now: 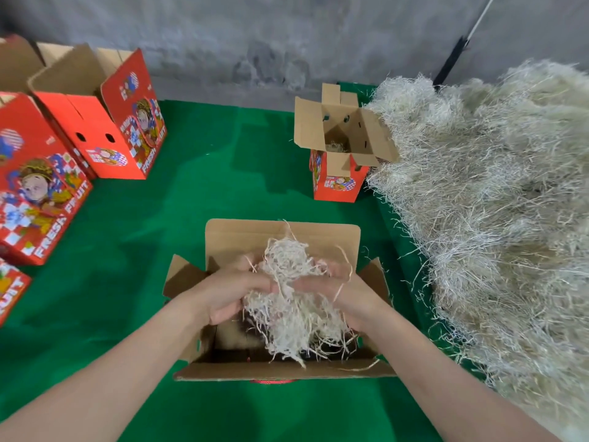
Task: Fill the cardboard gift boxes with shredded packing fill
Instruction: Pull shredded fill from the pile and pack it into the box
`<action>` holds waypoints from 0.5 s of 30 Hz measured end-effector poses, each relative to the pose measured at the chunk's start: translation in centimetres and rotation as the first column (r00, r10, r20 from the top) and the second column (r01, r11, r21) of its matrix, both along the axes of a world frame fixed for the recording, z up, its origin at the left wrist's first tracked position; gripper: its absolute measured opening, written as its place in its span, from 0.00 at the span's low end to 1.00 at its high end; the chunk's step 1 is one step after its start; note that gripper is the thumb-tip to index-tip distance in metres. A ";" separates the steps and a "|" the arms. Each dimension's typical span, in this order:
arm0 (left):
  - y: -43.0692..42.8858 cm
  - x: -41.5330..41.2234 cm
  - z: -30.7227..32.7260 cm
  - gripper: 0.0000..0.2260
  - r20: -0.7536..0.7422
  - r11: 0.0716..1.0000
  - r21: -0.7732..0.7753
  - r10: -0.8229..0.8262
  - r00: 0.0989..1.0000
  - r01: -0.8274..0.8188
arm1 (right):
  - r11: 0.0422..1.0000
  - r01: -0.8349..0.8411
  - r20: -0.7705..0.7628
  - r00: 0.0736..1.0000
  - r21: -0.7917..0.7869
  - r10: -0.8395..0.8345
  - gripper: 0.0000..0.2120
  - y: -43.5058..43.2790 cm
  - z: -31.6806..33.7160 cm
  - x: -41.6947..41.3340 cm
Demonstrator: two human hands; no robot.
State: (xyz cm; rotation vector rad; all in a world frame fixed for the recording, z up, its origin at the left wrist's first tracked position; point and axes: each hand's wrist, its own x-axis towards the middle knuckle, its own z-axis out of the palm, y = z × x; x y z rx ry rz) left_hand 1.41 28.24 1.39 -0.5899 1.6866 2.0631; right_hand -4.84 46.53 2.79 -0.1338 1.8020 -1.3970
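Note:
An open cardboard gift box [242, 234] stands in front of me on the green cloth, flaps spread out. Above its opening, both hands hold one clump of pale shredded fill [288, 298]. My left hand [228, 293] grips the clump's left side with curled fingers. My right hand [342, 290] grips its right side. Strands hang down into the box, whose dark floor shows at the left. A big heap of the same shredded fill [490, 193] lies along the right.
A second open box [334, 135] with a red printed base stands at the back, touching the heap, a little fill inside. Several red "Fresh Fruit" boxes [105, 122] stand at the left. The green cloth [197, 193] lies between them. Behind is a grey concrete wall.

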 end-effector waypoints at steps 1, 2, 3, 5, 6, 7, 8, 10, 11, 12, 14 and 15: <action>-0.1 -0.2 0.1 0.26 -0.008 0.997 -0.012 0.079 0.997 -0.079 | 1.000 0.018 -0.010 1.000 0.013 -0.018 0.10 0.1 0.2 -0.3; -0.5 -0.3 0.2 0.20 -0.008 0.983 -0.052 0.175 0.984 -0.176 | 0.999 0.037 -0.019 0.999 0.013 -0.037 0.06 0.6 0.3 -0.7; -1.1 -0.5 0.2 0.14 0.000 0.959 -0.092 0.269 0.963 -0.268 | 0.998 0.059 -0.021 0.998 -0.003 -0.059 0.06 1.1 0.6 -1.1; -2.0 -0.6 0.2 0.11 0.025 0.928 -0.119 0.358 0.933 -0.353 | 0.995 0.100 -0.043 0.994 -0.024 -0.101 0.14 2.3 1.1 -1.6; -2.2 -0.6 0.3 0.10 0.033 0.929 -0.116 0.356 0.934 -0.350 | 0.994 0.102 -0.059 0.993 -0.026 -0.103 0.16 2.6 1.1 -1.7; -2.3 -0.5 0.3 0.08 0.037 0.939 -0.094 0.334 0.942 -0.329 | 0.995 0.098 -0.070 0.993 -0.018 -0.099 0.15 2.8 1.2 -1.7; -2.3 -0.3 0.4 0.04 0.040 0.955 -0.041 0.297 0.954 -0.295 | 0.996 0.091 -0.091 0.992 -0.010 -0.091 0.14 3.0 1.0 -1.8; -2.8 0.1 0.2 0.04 0.022 0.964 0.159 0.210 0.977 -0.211 | 0.993 0.115 -0.148 0.982 -0.007 -0.115 0.07 3.2 0.9 -2.0; -3.2 0.2 0.2 0.04 0.014 0.948 0.253 0.195 0.981 -0.192 | 0.992 0.128 -0.170 0.977 -0.006 -0.127 0.03 3.3 0.9 -2.1; -3.6 0.3 0.1 0.06 0.015 0.929 0.315 0.202 0.979 -0.196 | 0.991 0.135 -0.180 0.974 -0.012 -0.135 0.02 3.4 0.8 -2.3; -4.3 0.5 0.1 0.13 -0.005 0.942 0.275 0.199 0.980 -0.190 | 0.992 0.124 -0.187 0.975 -0.011 -0.124 0.04 3.5 0.9 -2.3; -4.5 0.6 0.1 0.17 -0.031 0.975 0.156 0.165 0.986 -0.158 | 0.994 0.113 -0.196 0.974 -0.001 -0.111 0.05 3.6 0.9 -2.4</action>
